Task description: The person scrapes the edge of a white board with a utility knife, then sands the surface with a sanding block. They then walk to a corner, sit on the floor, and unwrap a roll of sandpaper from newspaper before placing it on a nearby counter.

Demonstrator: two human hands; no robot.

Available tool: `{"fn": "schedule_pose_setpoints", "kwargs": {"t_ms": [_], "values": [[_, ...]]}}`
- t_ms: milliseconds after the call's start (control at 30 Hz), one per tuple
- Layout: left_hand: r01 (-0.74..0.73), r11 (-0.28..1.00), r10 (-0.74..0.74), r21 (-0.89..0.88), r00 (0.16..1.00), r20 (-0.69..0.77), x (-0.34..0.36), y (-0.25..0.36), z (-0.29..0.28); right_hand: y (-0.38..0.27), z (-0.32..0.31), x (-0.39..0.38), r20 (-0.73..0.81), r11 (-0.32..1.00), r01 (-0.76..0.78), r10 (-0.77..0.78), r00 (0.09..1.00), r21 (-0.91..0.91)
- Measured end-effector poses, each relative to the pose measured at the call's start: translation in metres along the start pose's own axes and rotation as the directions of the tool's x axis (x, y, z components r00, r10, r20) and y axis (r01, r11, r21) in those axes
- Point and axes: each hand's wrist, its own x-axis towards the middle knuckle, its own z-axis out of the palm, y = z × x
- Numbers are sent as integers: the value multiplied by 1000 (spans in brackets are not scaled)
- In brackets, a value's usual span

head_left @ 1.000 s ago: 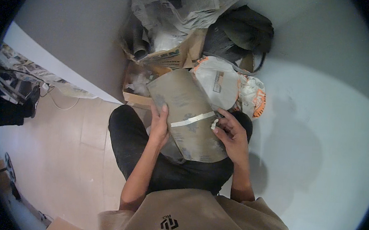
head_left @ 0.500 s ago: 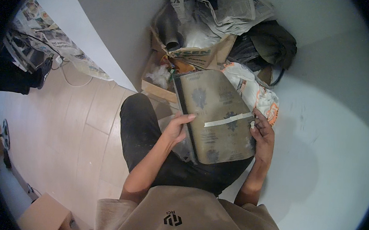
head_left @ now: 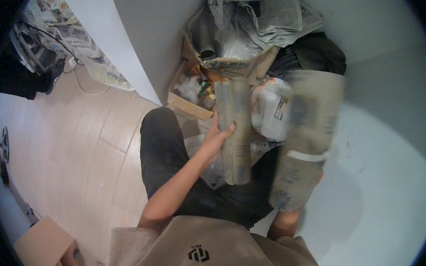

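Observation:
My left hand (head_left: 216, 139) grips a folded bundle of sandpaper (head_left: 241, 135), brownish with printed marks on its back, upright above my lap. The thumb lies across its front. To the right, a curled sheet of sandpaper (head_left: 308, 125) with a white strip across it is blurred by motion. Behind this sheet is my right hand (head_left: 321, 175), mostly hidden, with only a bit of it showing at the sheet's right edge; it appears to hold the sheet from behind. A gap separates the sheet from the bundle.
Ahead stands an open cardboard box (head_left: 190, 106) with small bagged items. Behind it is a larger carton (head_left: 232, 67) topped with newspapers (head_left: 275, 19). A white plastic bag (head_left: 270, 110) and dark cloth (head_left: 320, 54) lie alongside. A pale wall (head_left: 379, 159) borders the right.
The sheet with the white strip has come away from the bundle, moving right and curling, with my right hand now behind it. My left hand keeps the bundle, now turned narrower to view.

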Motion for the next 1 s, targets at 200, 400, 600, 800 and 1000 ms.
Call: {"fn": "schedule_pose_setpoints", "kwargs": {"t_ms": [200,400,600,800,1000], "values": [[153,931,-114,-330,984,136,8,-25,-42,-16,11,27,213,998,-8,20,977,-59],[81,906,108,-416,906,410,-4,23,-26,0,70,32,155,815,48,52,987,-577],[41,941,10,-335,989,149,-13,25,-19,31,92,33,135,806,-116,235,963,-580],[10,999,-10,40,1000,15,14,120,52,11,98,35,78,930,71,-46,996,-361],[-452,563,446,691,871,207,158,248,137,-6,87,52,143,965,159,-131,981,-208]]}}
